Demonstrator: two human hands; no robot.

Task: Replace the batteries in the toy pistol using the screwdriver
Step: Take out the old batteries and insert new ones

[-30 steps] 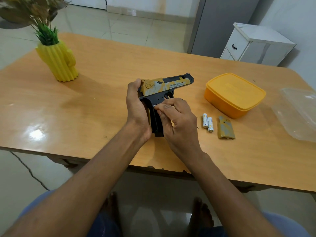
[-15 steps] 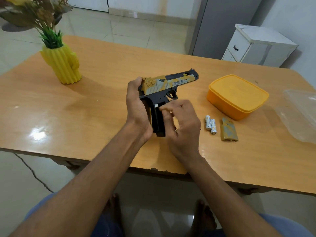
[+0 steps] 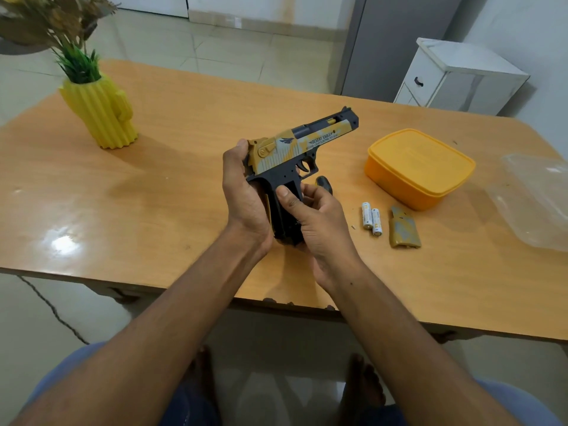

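The wooden tabletop (image 3: 172, 192) carries a yellow cactus vase (image 3: 101, 113), an orange lidded box (image 3: 419, 167) and a clear plastic lid (image 3: 534, 198). Above its near edge the toy pistol (image 3: 295, 155) is held up, muzzle pointing right. The left hand (image 3: 246, 195) wraps the back of the grip; the right hand (image 3: 316, 216) curls round its front, thumb pressed on the open black side. The grip cover (image 3: 404, 230) and two AA batteries (image 3: 371, 218) lie just right. A dark handle (image 3: 324, 183), perhaps the screwdriver, peeks beyond the fingers. Thumb pressure might slip, and the batteries look free to roll.
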